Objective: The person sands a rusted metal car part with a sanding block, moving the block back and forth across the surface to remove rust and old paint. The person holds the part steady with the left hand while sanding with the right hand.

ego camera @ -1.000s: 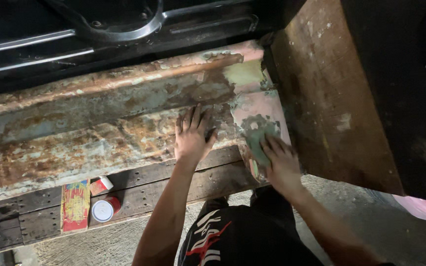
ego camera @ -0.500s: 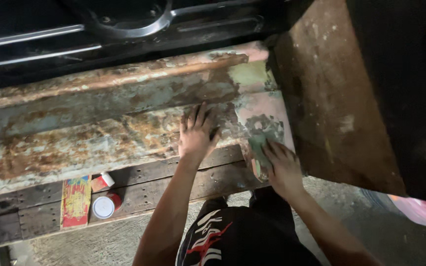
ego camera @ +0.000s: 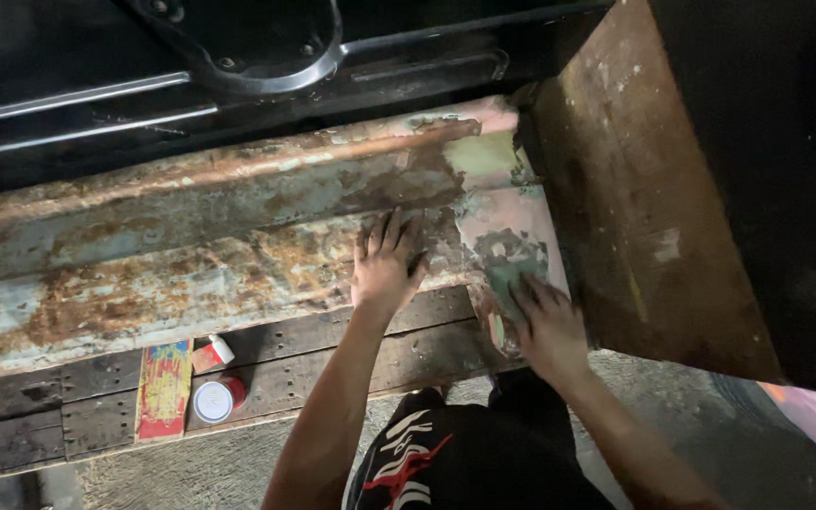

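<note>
We press our left hand [ego camera: 384,269] flat and wide on the rusty panel [ego camera: 191,274] to stay steady. Our right hand [ego camera: 545,326] holds a green pad [ego camera: 507,279] on the pink patch [ego camera: 502,222]. We should rub evenly and gently.

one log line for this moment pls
left hand: flat on rusty panel | right hand: presses green pad on panel | can, tube: on planks

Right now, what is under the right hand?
Under the right hand lies a greenish pad, pressed on the rusty metal panel. Its lower part is covered by the fingers.
</note>
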